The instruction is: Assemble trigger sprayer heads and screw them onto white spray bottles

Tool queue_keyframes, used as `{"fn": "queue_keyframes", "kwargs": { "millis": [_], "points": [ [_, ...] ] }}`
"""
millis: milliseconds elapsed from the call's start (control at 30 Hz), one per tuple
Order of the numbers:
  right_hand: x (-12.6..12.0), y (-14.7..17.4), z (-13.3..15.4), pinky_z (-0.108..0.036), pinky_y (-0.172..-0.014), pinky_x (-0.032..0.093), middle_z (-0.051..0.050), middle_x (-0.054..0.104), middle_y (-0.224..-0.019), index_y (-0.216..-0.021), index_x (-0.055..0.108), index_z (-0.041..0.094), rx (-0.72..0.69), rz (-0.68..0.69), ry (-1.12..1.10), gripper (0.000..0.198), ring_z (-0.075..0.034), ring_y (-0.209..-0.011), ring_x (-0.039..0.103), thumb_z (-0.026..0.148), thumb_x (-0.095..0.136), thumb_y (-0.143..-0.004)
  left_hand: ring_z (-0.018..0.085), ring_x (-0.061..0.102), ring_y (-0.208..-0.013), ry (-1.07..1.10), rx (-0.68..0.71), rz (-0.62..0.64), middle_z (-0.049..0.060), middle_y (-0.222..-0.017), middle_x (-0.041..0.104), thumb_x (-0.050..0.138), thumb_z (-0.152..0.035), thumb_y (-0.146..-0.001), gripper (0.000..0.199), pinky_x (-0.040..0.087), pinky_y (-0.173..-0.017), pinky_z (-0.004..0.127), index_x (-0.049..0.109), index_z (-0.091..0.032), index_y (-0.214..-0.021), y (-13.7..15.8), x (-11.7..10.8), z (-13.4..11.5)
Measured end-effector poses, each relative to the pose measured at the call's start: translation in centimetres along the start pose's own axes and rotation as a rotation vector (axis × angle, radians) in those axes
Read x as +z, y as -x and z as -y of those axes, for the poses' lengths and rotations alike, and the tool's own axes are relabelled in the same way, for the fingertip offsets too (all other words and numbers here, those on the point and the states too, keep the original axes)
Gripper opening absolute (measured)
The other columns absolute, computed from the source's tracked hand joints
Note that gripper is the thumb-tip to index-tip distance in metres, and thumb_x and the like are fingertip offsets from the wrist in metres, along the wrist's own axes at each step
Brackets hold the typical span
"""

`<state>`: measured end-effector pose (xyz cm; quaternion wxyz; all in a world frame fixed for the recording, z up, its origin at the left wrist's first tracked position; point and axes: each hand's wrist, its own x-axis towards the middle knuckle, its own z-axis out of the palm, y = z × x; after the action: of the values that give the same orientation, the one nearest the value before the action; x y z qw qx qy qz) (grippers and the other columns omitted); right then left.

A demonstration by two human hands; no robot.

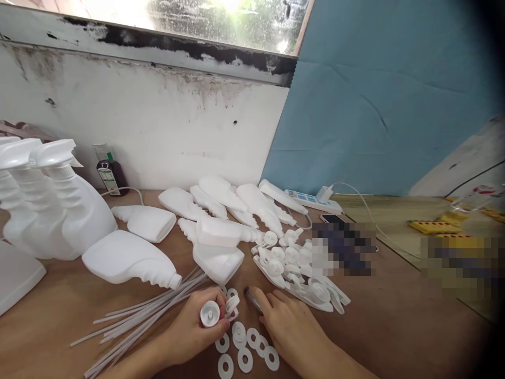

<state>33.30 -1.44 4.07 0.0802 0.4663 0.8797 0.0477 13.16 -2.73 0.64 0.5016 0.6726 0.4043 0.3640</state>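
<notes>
My left hand [197, 321] is closed around a white trigger spray head [210, 313], whose round cap faces me with a small stem in its middle. Its white trigger part [232, 304] sticks out past my thumb. Between the fingers of my right hand [290, 321] is a slim metal tool with a dark end [253, 300]; its exact kind is unclear. Flat white washers [245, 360] lie scattered between and below my hands. Thin white tubes [130, 322] lie in a loose bundle beside my left hand. Beyond my right hand is a heap of spray heads [294, 266].
Loose white bottles [130, 258] lie across the brown table [398, 316]. At the left, assembled spray bottles [84, 210] stand upright. A dark bottle [111, 176] stands by the wall. A power strip [313, 201] with a white cable and a phone [331, 218] lie at the back.
</notes>
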Motion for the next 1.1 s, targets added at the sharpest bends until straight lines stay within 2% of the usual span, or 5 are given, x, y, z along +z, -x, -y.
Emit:
{"fn": "queue_keyframes", "kwargs": {
  "millis": [200, 333, 433, 667, 1100],
  "points": [
    [-1.6, 0.5, -0.9, -0.031, -0.064, 0.05, -0.01, 0.066, -0.092, -0.118, 0.046, 0.012, -0.077, -0.148, -0.277, 0.049, -0.022, -0.08, 0.064, 0.003, 0.047, -0.07, 0.01, 0.039, -0.064, 0.015, -0.009, 0.009, 0.0, -0.071, 0.048, 0.054, -0.029, -0.077, 0.022, 0.032, -0.06, 0.023, 0.04, -0.016, -0.067, -0.2, -0.1, -0.1],
    [-5.2, 1.1, -1.2, -0.024, -0.054, 0.045, -0.002, 0.06, -0.073, -0.095, 0.052, 0.017, -0.158, -0.405, -0.472, 0.025, -0.014, -0.062, 0.058, 0.007, 0.044, -0.074, 0.011, 0.04, -0.065, 0.013, -0.003, 0.014, 0.001, -0.072, 0.049, 0.054, -0.028, -0.077, 0.021, 0.033, -0.061, 0.023, 0.041, -0.015, -0.067, -0.1, -0.1, -0.2],
    [-7.2, 0.9, -1.0, -0.021, -0.048, 0.043, 0.003, 0.054, -0.062, -0.081, 0.048, 0.02, -0.169, -0.404, -0.689, 0.012, -0.01, -0.052, 0.052, 0.01, 0.048, -0.074, 0.011, 0.041, -0.063, 0.015, -0.013, 0.004, 0.001, -0.07, 0.049, 0.055, -0.028, -0.076, 0.021, 0.034, -0.059, 0.023, 0.041, -0.015, -0.067, -0.1, -0.1, -0.3],
    [-8.1, 0.5, 0.4, -0.026, -0.066, 0.052, -0.001, 0.062, -0.083, -0.093, 0.042, 0.026, -0.228, -0.625, -1.14, 0.022, -0.014, -0.076, 0.062, 0.011, 0.052, -0.08, 0.01, 0.04, -0.061, -0.009, -0.006, -0.011, -0.001, -0.066, 0.046, 0.055, -0.026, -0.074, 0.018, 0.033, -0.057, 0.022, 0.043, -0.015, -0.066, -0.2, -0.2, -0.8],
    [-7.7, 0.0, 1.3, -0.024, -0.061, 0.05, -0.002, 0.066, -0.08, -0.1, 0.042, 0.023, -0.652, -0.494, -0.559, 0.028, -0.013, -0.067, 0.062, 0.004, 0.044, -0.079, 0.015, 0.045, -0.067, -0.115, 0.096, -0.086, 0.001, -0.071, 0.053, 0.054, -0.017, -0.068, 0.012, 0.035, -0.063, 0.026, 0.042, -0.018, -0.065, 0.2, 0.5, -0.7]
  ]
}}
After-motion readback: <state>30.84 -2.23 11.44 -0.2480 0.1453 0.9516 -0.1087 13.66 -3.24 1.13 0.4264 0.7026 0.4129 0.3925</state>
